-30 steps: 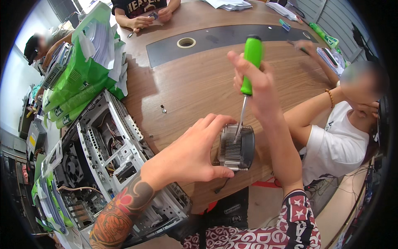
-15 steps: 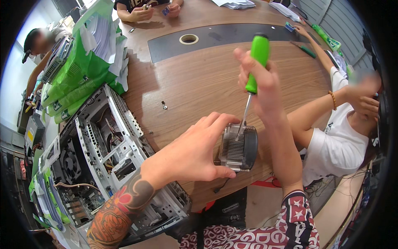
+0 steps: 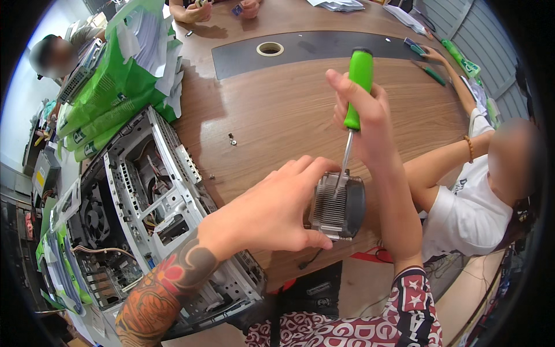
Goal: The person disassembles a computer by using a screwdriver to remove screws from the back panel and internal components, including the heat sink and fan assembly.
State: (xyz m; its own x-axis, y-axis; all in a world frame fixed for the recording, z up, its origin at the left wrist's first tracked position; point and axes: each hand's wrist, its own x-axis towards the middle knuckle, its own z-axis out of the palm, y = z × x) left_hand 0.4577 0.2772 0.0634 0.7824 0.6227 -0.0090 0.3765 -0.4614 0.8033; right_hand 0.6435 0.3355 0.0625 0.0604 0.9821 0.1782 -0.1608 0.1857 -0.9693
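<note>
My left hand [image 3: 283, 199] grips a CPU cooler [image 3: 330, 211] from its left side, thumb at the near end and fingers at the far end. The cooler stands on its side on the table, silvery fins facing left and up, dark fan part on the right. In my right hand [image 3: 370, 113] is a screwdriver [image 3: 361, 78] with a green handle and black cap. Its metal shaft slants down, and the tip meets the cooler's fins. A short cable with a dark plug [image 3: 305, 264] hangs out below the cooler.
An opened computer case [image 3: 167, 191] lies at the left, beside green bags [image 3: 127, 87] stuffed with papers. Small screws [image 3: 232, 139] rest on the wooden table [image 3: 277, 127]. Farther back are a tape roll [image 3: 270, 49] and green-handled pliers [image 3: 433, 74]. A co-worker's arm [image 3: 445, 150] reaches in from the right.
The whole view has shifted slightly. Both hands keep their hold, with the screwdriver still against the cooler. A co-worker at the right has moved the head and lowered a hand from it.
</note>
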